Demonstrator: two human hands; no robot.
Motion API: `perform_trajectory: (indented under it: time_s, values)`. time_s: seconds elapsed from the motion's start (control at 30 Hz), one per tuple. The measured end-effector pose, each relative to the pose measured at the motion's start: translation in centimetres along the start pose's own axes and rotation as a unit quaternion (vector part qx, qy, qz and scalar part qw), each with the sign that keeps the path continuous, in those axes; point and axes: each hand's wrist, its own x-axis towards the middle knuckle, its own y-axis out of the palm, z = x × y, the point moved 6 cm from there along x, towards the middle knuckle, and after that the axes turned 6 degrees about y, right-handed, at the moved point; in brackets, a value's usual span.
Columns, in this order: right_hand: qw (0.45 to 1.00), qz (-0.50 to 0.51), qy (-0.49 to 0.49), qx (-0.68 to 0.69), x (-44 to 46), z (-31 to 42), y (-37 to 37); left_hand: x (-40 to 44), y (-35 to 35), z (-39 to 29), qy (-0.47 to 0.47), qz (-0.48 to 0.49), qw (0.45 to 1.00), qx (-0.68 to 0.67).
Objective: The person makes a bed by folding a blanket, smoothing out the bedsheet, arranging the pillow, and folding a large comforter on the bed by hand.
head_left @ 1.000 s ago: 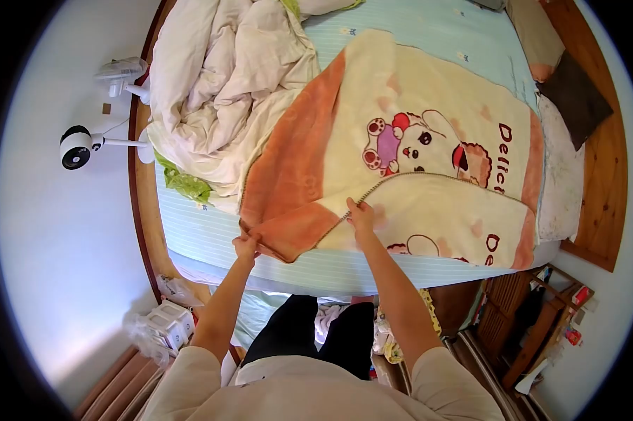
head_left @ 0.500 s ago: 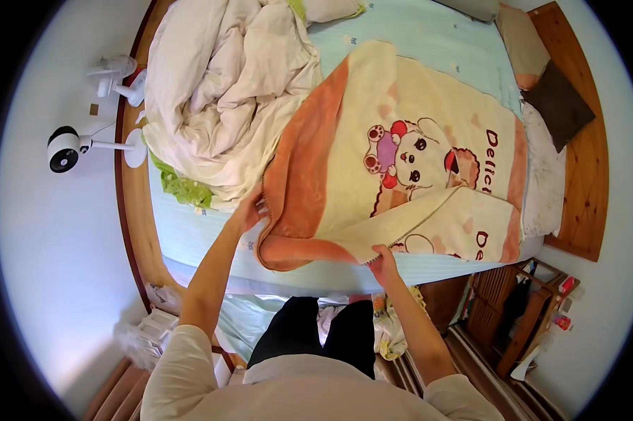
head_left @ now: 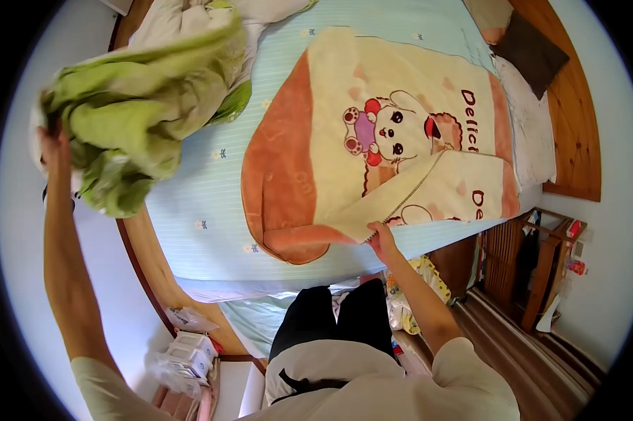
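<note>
At the far left my left hand [head_left: 54, 146] is raised and closed on the edge of a quilt [head_left: 127, 112], whose green side now shows and hangs in folds. My right hand [head_left: 382, 241] pinches the near edge of a cream and orange blanket [head_left: 330, 119] with a cartoon puppy and red letters. That blanket lies on the light blue bed sheet [head_left: 211, 189]. Its near right part is folded over, with a stitched edge running diagonally, and its orange left end lies mostly flat beside the quilt.
A dark cushion [head_left: 530, 52] and a pale pillow [head_left: 527, 123] lie by the wooden headboard [head_left: 576, 126]. A wooden shelf [head_left: 541, 274] stands at the right. White boxes [head_left: 191, 353] and a plastic bag sit at the lower left. The quilt mostly hides a fan.
My left hand has let go of the blanket, taken hold of the quilt and lifted it up to the left, turning its green side out. My right hand still holds the blanket edge.
</note>
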Motion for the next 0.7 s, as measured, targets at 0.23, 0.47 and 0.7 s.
perform_trajectory:
  time_s: [0.23,0.47,0.7]
  values:
    - [0.999,0.004,0.007,0.053,-1.1,0.3,2.5,-31.0,-14.0,24.4,-0.217,0.342,0.856,0.321]
    - [0.998,0.007,0.011,0.058,-2.3,-0.2,2.6,-67.9,-13.2,31.2,-0.677,0.003,0.704,0.215]
    - [0.999,0.045,0.010,0.003,-2.1,2.6,4.8,-58.0,-12.8,22.2,-0.574,-0.079,0.812,-0.068]
